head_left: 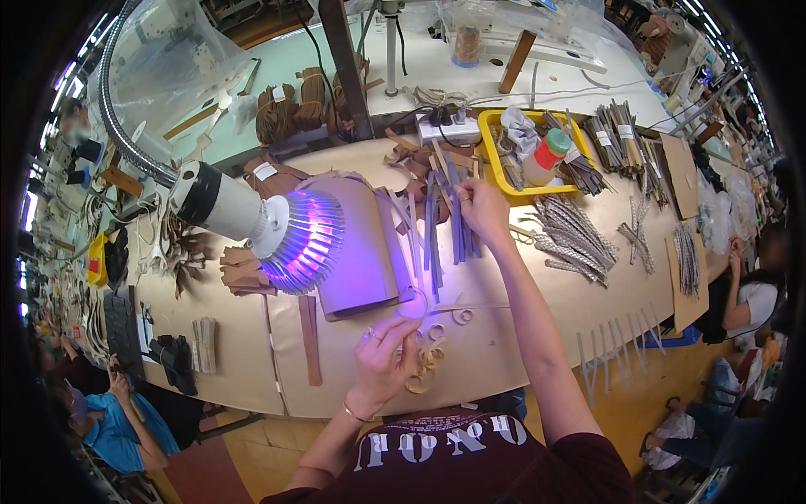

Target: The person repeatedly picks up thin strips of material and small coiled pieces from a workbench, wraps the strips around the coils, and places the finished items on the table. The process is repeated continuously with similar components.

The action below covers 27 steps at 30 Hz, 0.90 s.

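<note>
My left hand point(386, 357) is closed near the table's front edge, its fingertips pinching a thin curled strip point(417, 296) that loops up under purple light. Beside those fingers lie several pale tan curls point(431, 351) of narrow tape. Farther up, my right hand point(485, 210) is closed at the upper part of a bunch of flat grey strips point(437, 223), its fingers on one of them; the fingertips are partly hidden. Left of the strips stands a brown curved board point(357, 252), lit by a purple-glowing lamp point(306, 239) on a bent metal neck.
A yellow tray point(508, 186) at the back holds a red bottle with a green cap point(550, 155). Braided strips point(575, 239) lie to the right, brown strip bundles point(277, 113) at the back left. A power strip point(453, 130) sits behind. Other people work on both sides.
</note>
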Each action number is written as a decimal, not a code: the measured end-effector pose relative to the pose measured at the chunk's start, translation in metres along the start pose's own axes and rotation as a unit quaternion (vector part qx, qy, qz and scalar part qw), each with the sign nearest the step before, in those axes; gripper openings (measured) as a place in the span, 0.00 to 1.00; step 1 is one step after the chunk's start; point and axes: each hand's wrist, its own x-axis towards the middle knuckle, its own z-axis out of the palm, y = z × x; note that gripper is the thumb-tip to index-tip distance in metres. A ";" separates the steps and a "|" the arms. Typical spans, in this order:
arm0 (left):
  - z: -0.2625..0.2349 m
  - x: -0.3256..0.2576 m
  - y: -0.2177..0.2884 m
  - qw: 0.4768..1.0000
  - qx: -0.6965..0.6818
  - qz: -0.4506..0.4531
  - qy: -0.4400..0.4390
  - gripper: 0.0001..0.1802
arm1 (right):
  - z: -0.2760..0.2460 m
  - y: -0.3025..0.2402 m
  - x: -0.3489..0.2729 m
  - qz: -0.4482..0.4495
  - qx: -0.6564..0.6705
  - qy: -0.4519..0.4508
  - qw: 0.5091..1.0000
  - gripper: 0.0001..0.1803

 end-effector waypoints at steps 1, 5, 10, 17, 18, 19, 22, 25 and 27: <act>0.000 0.000 0.000 1.000 0.001 0.003 0.000 0.14 | -0.001 0.002 0.000 -0.007 0.011 0.014 1.000 0.14; 0.001 0.002 0.000 1.000 0.004 0.011 -0.004 0.13 | -0.002 0.009 0.003 -0.012 0.031 0.025 0.999 0.15; 0.001 0.002 0.000 1.000 0.000 0.011 -0.003 0.12 | 0.002 0.013 0.004 -0.015 0.058 0.013 0.998 0.16; 0.001 0.002 0.001 1.000 0.001 0.010 -0.006 0.12 | 0.008 0.005 0.009 0.054 0.047 0.005 0.997 0.17; 0.001 0.002 0.001 1.000 0.005 0.014 -0.007 0.12 | 0.009 0.005 0.010 0.059 0.061 -0.002 0.996 0.17; 0.000 0.002 0.000 1.000 0.004 0.012 -0.006 0.12 | 0.010 0.005 0.012 0.061 0.066 0.000 0.996 0.17; 0.000 0.001 0.000 1.000 -0.001 0.005 -0.003 0.12 | 0.012 0.009 0.013 0.064 0.076 0.017 0.995 0.16; 0.001 0.000 0.000 1.000 -0.006 0.000 -0.002 0.12 | 0.007 0.012 0.008 0.029 0.065 0.083 0.994 0.16; 0.001 0.003 0.001 1.000 -0.005 0.003 -0.006 0.12 | -0.005 0.010 -0.003 -0.020 0.037 0.152 0.987 0.16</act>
